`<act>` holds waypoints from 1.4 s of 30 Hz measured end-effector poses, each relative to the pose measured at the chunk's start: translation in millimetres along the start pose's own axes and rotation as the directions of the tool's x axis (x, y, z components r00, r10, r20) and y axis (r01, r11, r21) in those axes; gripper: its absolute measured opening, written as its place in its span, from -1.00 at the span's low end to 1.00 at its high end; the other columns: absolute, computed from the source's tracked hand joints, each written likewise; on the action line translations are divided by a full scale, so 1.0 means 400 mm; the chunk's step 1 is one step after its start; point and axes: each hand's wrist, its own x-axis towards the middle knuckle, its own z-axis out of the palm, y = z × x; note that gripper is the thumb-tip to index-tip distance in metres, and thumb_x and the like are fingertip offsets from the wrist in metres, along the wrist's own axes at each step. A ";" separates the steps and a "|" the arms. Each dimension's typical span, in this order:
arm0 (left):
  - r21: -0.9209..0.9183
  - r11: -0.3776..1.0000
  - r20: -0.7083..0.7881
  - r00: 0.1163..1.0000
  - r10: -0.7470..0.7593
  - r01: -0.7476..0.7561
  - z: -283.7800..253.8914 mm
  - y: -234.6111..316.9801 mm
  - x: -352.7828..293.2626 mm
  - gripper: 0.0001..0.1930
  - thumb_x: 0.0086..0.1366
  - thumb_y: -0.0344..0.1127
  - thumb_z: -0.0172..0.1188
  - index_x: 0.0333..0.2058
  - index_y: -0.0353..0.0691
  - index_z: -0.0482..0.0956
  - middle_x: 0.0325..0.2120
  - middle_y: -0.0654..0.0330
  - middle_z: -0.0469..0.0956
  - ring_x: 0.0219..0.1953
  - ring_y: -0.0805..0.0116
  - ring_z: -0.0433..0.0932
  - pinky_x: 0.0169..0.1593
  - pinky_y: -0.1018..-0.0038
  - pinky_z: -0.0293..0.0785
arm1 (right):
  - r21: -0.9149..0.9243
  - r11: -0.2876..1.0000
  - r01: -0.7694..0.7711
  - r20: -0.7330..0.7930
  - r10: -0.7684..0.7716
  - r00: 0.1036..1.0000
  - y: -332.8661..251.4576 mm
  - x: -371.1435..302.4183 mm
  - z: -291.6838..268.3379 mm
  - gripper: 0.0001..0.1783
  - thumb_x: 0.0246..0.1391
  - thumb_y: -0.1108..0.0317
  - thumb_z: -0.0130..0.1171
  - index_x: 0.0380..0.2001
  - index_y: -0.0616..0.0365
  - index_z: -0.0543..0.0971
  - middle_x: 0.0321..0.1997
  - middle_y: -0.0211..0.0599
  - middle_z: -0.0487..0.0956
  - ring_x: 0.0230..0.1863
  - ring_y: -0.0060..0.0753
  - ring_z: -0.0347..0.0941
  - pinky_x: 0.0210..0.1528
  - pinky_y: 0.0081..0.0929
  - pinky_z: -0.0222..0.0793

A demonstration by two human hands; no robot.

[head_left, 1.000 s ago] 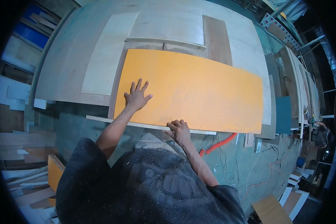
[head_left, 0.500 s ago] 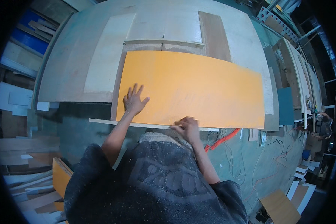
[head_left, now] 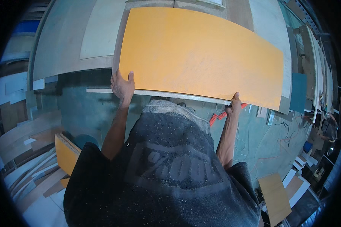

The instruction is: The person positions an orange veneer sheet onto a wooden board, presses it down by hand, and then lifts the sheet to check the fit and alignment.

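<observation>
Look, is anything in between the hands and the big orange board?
Nothing visible is. The left hand touches the orange board at its near left corner, and the right hand has its thumb on the near edge, farther right.

Dark shirt, loose short sleeves either side of a faded grey boxed print. Pale dust caked below print, finely speckled around it.
</observation>
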 end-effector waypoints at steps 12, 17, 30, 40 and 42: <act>-0.156 0.969 -0.073 0.981 0.181 -0.191 0.014 -0.043 -0.004 -0.41 0.19 -0.08 0.45 0.16 -0.14 0.57 -0.01 0.07 0.55 0.09 -0.02 0.52 0.18 0.07 0.41 | 0.017 0.994 0.107 -0.149 -0.103 0.983 0.007 0.021 0.001 -0.45 0.52 0.00 -0.13 0.30 0.20 0.40 0.25 -0.11 0.55 0.14 -0.07 0.55 0.11 -0.05 0.54; -0.120 0.972 -0.075 0.978 0.192 -0.200 0.000 -0.024 -0.012 -0.48 0.15 -0.10 0.47 0.07 -0.09 0.58 -0.18 0.06 0.51 -0.04 -0.03 0.54 0.01 0.04 0.48 | 0.088 0.986 0.140 -0.161 -0.125 0.979 0.009 0.021 0.001 -0.41 0.55 0.06 -0.20 0.33 0.35 0.34 0.36 0.00 0.46 0.32 0.01 0.44 0.37 0.06 0.39; -0.060 0.957 -0.197 0.944 0.266 -0.282 0.018 -0.031 -0.007 -0.55 0.09 -0.16 0.42 -0.03 -0.09 0.58 -0.30 0.06 0.47 -0.16 -0.04 0.55 -0.11 0.06 0.48 | 0.055 0.978 0.203 -0.276 -0.181 0.944 0.003 -0.024 0.035 -0.46 0.51 0.24 -0.07 0.29 0.56 0.30 0.28 0.05 0.49 0.19 -0.02 0.52 0.19 -0.11 0.52; 0.017 0.942 -0.108 0.936 0.336 -0.337 0.022 -0.025 0.024 -0.52 0.11 -0.05 0.37 -0.01 -0.10 0.59 -0.24 -0.01 0.46 -0.11 -0.05 0.51 -0.02 -0.04 0.34 | -0.139 0.977 0.160 -0.366 -0.201 0.909 0.022 0.008 -0.047 -0.46 0.45 0.14 0.04 0.17 0.50 0.39 0.06 -0.06 0.55 -0.03 -0.06 0.59 -0.06 -0.10 0.60; 0.115 0.915 0.018 0.922 0.387 -0.386 -0.002 0.025 0.048 -0.50 0.14 -0.01 0.34 0.02 -0.09 0.59 -0.10 -0.09 0.45 0.05 -0.09 0.44 0.04 -0.07 0.29 | -0.447 0.852 0.272 -0.391 -0.460 0.797 0.039 -0.003 -0.105 -0.37 0.34 0.09 0.21 0.17 0.47 0.40 -0.05 -0.05 0.58 -0.13 -0.03 0.58 -0.09 -0.13 0.54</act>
